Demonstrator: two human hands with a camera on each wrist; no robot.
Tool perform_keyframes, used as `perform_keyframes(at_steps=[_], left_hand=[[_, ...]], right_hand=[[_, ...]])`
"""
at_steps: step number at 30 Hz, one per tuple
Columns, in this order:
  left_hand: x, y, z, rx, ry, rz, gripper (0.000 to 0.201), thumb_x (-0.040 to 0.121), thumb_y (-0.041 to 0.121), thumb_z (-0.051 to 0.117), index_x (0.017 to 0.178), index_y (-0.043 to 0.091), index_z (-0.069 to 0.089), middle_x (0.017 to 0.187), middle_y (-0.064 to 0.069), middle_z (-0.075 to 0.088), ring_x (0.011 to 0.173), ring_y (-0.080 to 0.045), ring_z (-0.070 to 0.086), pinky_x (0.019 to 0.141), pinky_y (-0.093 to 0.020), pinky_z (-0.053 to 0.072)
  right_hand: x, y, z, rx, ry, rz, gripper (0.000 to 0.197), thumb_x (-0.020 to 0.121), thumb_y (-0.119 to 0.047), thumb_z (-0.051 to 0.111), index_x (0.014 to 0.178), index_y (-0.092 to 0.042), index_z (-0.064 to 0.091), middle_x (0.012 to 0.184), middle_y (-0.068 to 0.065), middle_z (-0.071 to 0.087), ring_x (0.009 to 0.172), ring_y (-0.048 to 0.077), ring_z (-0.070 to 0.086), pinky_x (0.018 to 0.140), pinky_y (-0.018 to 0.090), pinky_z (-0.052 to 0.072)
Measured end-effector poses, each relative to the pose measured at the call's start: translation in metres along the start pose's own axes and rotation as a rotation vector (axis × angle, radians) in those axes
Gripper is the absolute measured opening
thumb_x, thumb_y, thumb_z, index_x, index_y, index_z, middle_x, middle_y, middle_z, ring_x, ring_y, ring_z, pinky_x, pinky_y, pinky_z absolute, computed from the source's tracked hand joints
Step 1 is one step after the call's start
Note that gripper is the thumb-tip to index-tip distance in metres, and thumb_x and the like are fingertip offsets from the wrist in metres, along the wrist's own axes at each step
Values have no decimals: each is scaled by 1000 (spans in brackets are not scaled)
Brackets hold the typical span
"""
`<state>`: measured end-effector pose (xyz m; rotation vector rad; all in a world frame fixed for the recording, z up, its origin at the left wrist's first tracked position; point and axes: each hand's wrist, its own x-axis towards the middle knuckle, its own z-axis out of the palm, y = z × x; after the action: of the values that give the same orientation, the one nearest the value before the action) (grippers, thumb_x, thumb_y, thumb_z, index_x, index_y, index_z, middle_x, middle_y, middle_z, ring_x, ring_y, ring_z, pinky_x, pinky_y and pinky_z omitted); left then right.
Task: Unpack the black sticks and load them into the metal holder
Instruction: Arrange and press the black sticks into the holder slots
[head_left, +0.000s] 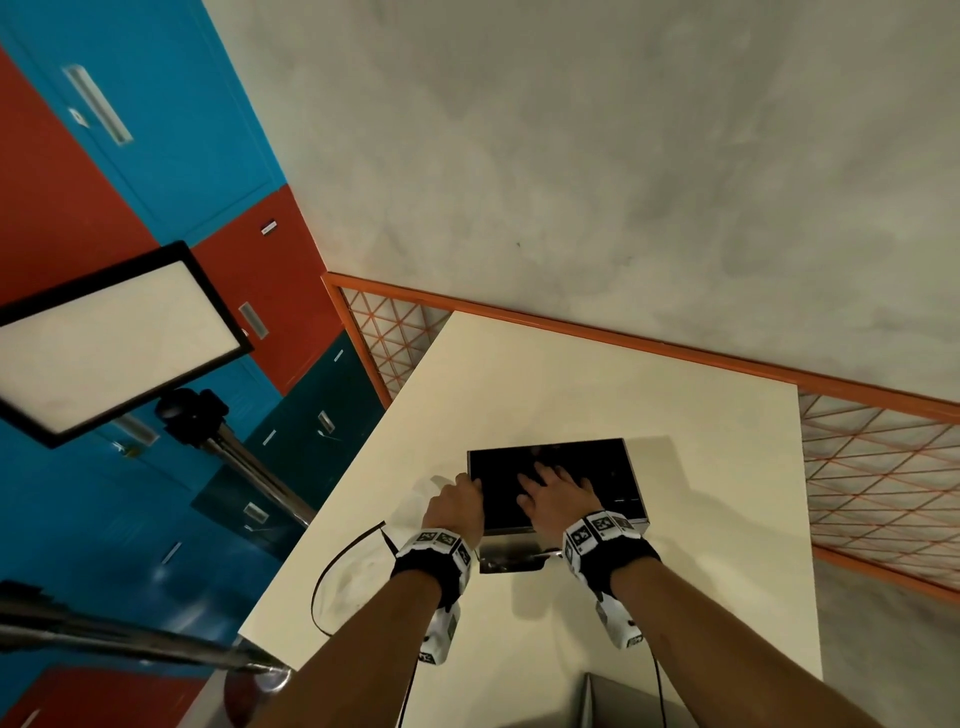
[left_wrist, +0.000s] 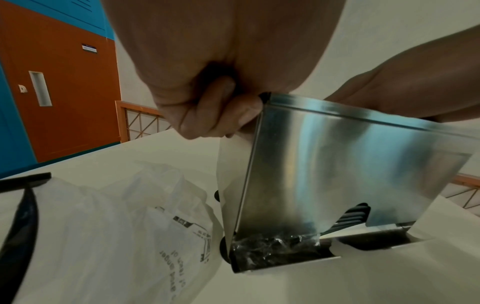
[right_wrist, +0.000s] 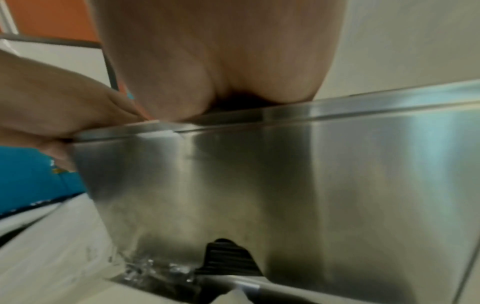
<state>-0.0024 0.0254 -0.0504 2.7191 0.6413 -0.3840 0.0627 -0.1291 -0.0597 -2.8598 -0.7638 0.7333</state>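
The metal holder (head_left: 621, 470) stands on the white table (head_left: 701, 597), its top dark. My right hand (head_left: 550, 491) lies flat on that dark top with the fingers spread. My left hand (head_left: 454, 499) grips the holder's upper left corner, fingers (left_wrist: 207, 115) curled against its side. The left wrist view shows the shiny front wall (left_wrist: 337, 164) and black ribbed sticks (left_wrist: 353, 216) in the cutout at its base. The same sticks (right_wrist: 226, 259) show in the right wrist view, below the steel wall (right_wrist: 259, 185). Crinkled clear wrap (left_wrist: 272, 253) lies in the bottom tray.
A limp clear plastic bag (left_wrist: 116, 226) with printed text lies on the table left of the holder. A black cable (head_left: 337, 566) loops over the table's left edge. An orange mesh fence (head_left: 623, 338) runs behind the table. A light panel on a tripod (head_left: 109, 338) stands at the left.
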Motion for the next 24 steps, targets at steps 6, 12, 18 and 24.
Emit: perform_keyframes(at_steps=[6, 12, 18, 24], left_hand=[[1, 0, 1, 26, -1, 10, 39, 111, 35, 24, 124, 7, 49, 122, -19, 64, 108, -42, 64, 87, -43, 48], [-1, -1, -1, 104, -19, 32, 31, 111, 24, 30, 127, 5, 47, 127, -19, 61, 113, -39, 63, 90, -42, 48], [0, -1, 2, 186, -40, 27, 28, 108, 17, 34, 130, 4, 45, 131, -17, 60, 116, -36, 64, 95, -41, 51], [3, 3, -1, 145, -54, 4, 27, 108, 17, 35, 129, 3, 46, 132, -19, 59, 117, -37, 62, 95, -43, 50]], right_hand=[[-16, -2, -7, 62, 220, -76, 47, 103, -41, 31, 146, -25, 39, 154, 1, 33, 143, 22, 29, 118, 49, 20], [-35, 59, -34, 210, 600, 163, 32, 94, -22, 50, 125, -14, 53, 126, 11, 47, 111, 32, 51, 89, 46, 49], [-31, 84, -29, 398, 243, 431, 31, 104, -30, 32, 121, -7, 43, 112, 23, 62, 99, 41, 61, 76, 42, 46], [-23, 88, -29, 274, 215, 358, 26, 96, -10, 42, 121, -4, 39, 110, 22, 64, 98, 41, 64, 69, 41, 45]])
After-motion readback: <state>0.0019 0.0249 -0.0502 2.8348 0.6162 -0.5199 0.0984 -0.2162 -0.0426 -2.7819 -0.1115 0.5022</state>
